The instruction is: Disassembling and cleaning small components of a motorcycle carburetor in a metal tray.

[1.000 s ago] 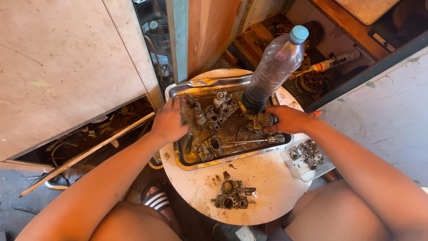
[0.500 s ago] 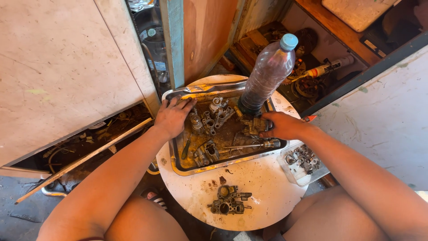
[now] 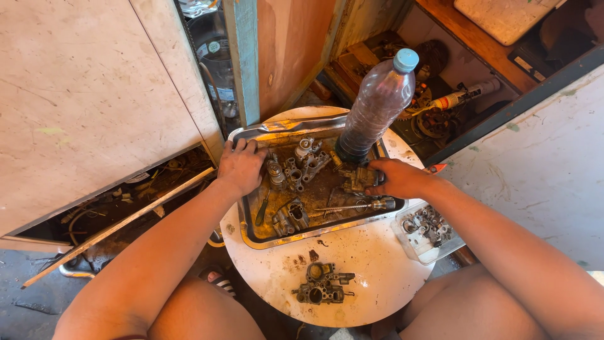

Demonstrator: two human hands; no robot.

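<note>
A dirty metal tray (image 3: pixel 314 235) sits on a small round white table (image 3: pixel 371 264). It holds several grimy carburetor parts (image 3: pixel 296 165) and a screwdriver (image 3: pixel 352 206). My left hand (image 3: pixel 241 165) rests on the tray's left rim, fingers spread over the edge, holding nothing. My right hand (image 3: pixel 396 178) is inside the tray on the right, fingers closed on a brass-coloured carburetor piece (image 3: pixel 357 178). A tall plastic bottle (image 3: pixel 376 106) with a blue cap stands at the tray's back right, just beyond my right hand.
A carburetor body (image 3: pixel 322 283) lies on the table in front of the tray. A clear plastic box of small metal parts (image 3: pixel 426 228) sits at the table's right edge. Wooden panels, cables and a cluttered shelf surround the table. My bare knees are below it.
The view has shifted slightly. My left hand has slid from the parts to the tray's left rim. My right hand stays on the piece beside the bottle.
</note>
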